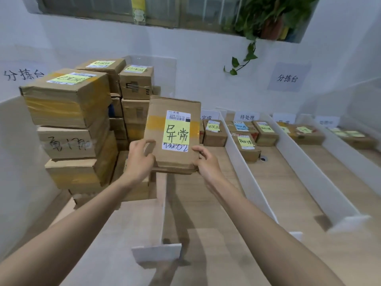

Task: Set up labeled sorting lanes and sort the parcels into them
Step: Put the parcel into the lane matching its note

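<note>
Wood worktop (350,254) below a white wall (185,69), cut into lanes (288,182) by white dividers (249,174); cardboard stack (68,108) at left. Parcel (175,104) held upright over the left lane, left grip (142,159) and right grip (206,164) clamped on its lower corners. We judge: match its yellow note (176,132) to a lane sign (247,117), then lower flat.

I'm looking into a parcel sorting room here. Paper signs (287,78) on the white wall read 分拣台. Taped cartons (68,100) are stacked high at the bench's (288,182) far left corner, most with shipping labels and yellow notes. White dividers (250,172) cut the wooden bench into lanes, each with a handwritten card (247,117) at the far edge and small boxes (245,147) below it. The parcel (175,159) I'm holding carries a barcode label too.
</note>
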{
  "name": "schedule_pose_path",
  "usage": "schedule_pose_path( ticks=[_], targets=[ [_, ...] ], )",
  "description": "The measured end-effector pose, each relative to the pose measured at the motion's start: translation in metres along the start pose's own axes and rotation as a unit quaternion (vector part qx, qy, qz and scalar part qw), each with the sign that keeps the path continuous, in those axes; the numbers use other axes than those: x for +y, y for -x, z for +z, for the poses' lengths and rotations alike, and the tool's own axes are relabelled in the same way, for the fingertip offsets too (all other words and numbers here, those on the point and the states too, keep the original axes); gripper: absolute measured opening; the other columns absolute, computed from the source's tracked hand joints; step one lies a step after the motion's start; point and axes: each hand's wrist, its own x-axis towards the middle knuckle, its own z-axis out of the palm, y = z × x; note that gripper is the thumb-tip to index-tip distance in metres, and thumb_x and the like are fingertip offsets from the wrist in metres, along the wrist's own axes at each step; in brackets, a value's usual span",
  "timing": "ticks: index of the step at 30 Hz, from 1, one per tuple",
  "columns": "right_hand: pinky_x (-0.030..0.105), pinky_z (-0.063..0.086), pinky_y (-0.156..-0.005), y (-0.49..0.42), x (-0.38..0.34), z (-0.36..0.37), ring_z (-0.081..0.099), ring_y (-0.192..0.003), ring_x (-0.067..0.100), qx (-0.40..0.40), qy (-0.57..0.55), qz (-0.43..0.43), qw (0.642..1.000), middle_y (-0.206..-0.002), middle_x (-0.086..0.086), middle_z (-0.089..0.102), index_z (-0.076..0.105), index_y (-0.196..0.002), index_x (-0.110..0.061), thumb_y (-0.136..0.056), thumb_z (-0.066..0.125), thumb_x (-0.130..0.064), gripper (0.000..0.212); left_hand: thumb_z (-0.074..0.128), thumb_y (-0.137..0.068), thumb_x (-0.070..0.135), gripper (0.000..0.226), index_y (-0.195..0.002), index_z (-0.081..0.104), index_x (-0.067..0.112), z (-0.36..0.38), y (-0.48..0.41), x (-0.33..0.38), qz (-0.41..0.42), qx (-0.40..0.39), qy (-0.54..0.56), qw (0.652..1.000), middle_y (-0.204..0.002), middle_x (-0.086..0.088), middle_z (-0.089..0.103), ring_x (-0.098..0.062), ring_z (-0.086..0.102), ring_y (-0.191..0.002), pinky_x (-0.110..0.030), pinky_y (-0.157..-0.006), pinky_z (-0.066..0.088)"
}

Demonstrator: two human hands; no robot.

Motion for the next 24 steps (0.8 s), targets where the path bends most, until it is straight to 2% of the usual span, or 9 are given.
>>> schedule_pose_path(
  ticks=[2,4,6,9,12,16,19,22,24],
  targets=[
    [0.016,0.042,-0.060,0.013,-0.011,-0.032,0.056,-0.104,0.018,0.017,-0.017,-0.014,1.000,-0.121,-0.003,0.061,0.061,-0.097,-0.032,-0.082,0.042,0.014,0.052,0.047,-0.093,0.000,0.044,-0.132,0.047,0.021,0.019,0.013,0.024,0.028,0.005,0.011,1.000,-0.139,-0.001,0.031,-0.009,0.036,-0.117,-0.004,-0.062,0.041],
    [0.014,0.044,-0.057,0.030,-0.024,-0.065,0.058,-0.102,0.015,0.039,-0.032,-0.027,0.998,-0.120,-0.003,0.061,0.061,-0.102,-0.028,-0.084,0.042,0.015,0.050,0.049,-0.090,-0.001,0.045,-0.130,0.050,0.020,0.038,0.027,0.049,0.062,0.006,0.012,0.998,-0.135,-0.001,0.034,-0.012,0.038,-0.120,-0.011,-0.085,0.037],
    [0.013,0.045,-0.056,0.048,-0.034,-0.100,0.060,-0.098,0.010,0.060,-0.040,-0.047,0.996,-0.113,-0.006,0.061,0.061,-0.106,-0.023,-0.084,0.043,0.016,0.049,0.049,-0.088,-0.003,0.046,-0.129,0.053,0.018,0.058,0.041,0.076,0.090,-0.004,0.013,0.996,-0.133,-0.003,0.037,-0.015,0.039,-0.123,-0.014,-0.095,0.029],
    [0.016,0.046,-0.064,0.075,-0.038,-0.155,0.059,-0.107,0.012,0.100,-0.040,-0.078,0.991,-0.118,-0.003,0.063,0.062,-0.098,-0.027,-0.081,0.042,0.017,0.052,0.049,-0.084,-0.005,0.048,-0.125,0.055,0.017,0.091,0.069,0.111,0.117,-0.027,0.031,0.992,-0.130,-0.006,0.039,-0.011,0.040,-0.114,-0.010,-0.092,0.028],
    [0.016,0.044,-0.062,0.107,-0.037,-0.208,0.059,-0.108,0.015,0.146,-0.044,-0.080,0.985,-0.121,-0.002,0.064,0.062,-0.097,-0.030,-0.079,0.041,0.016,0.053,0.048,-0.080,-0.006,0.051,-0.122,0.055,0.023,0.128,0.101,0.142,0.139,-0.067,0.067,0.986,-0.129,-0.004,0.038,-0.015,0.043,-0.110,-0.026,-0.097,0.040],
    [0.011,0.039,-0.051,0.151,-0.034,-0.272,0.057,-0.090,0.012,0.195,-0.050,-0.092,0.975,-0.120,0.000,0.065,0.063,-0.096,-0.028,-0.079,0.039,0.016,0.052,0.047,-0.083,-0.008,0.050,-0.125,0.055,0.017,0.175,0.146,0.177,0.173,-0.095,0.069,0.978,-0.132,-0.005,0.038,-0.003,0.040,-0.096,0.007,-0.069,0.025],
    [0.017,0.044,-0.058,0.184,-0.029,-0.316,0.059,-0.079,0.008,0.232,-0.055,-0.091,0.967,-0.107,-0.006,0.067,0.063,-0.097,-0.027,-0.079,0.037,0.017,0.054,0.046,-0.082,-0.009,0.050,-0.125,0.055,0.014,0.209,0.180,0.201,0.191,-0.116,0.084,0.971,-0.128,-0.006,0.039,-0.007,0.042,-0.103,0.011,-0.066,0.021],
    [0.020,0.045,-0.065,0.214,-0.027,-0.356,0.061,-0.099,0.010,0.264,-0.047,-0.096,0.959,-0.104,-0.012,0.064,0.063,-0.097,-0.026,-0.077,0.037,0.018,0.055,0.047,-0.083,-0.009,0.049,-0.126,0.055,0.014,0.241,0.208,0.220,0.205,-0.141,0.089,0.964,-0.130,-0.010,0.040,-0.009,0.039,-0.105,0.010,-0.068,0.022],
    [0.017,0.046,-0.065,0.232,-0.026,-0.379,0.057,-0.112,0.013,0.284,-0.046,-0.106,0.952,-0.107,-0.008,0.063,0.063,-0.098,-0.023,-0.077,0.037,0.019,0.055,0.048,-0.083,-0.008,0.049,-0.125,0.055,0.016,0.260,0.225,0.232,0.214,-0.160,0.088,0.960,-0.130,-0.010,0.040,-0.012,0.041,-0.107,0.002,-0.076,0.026]
  ],
)
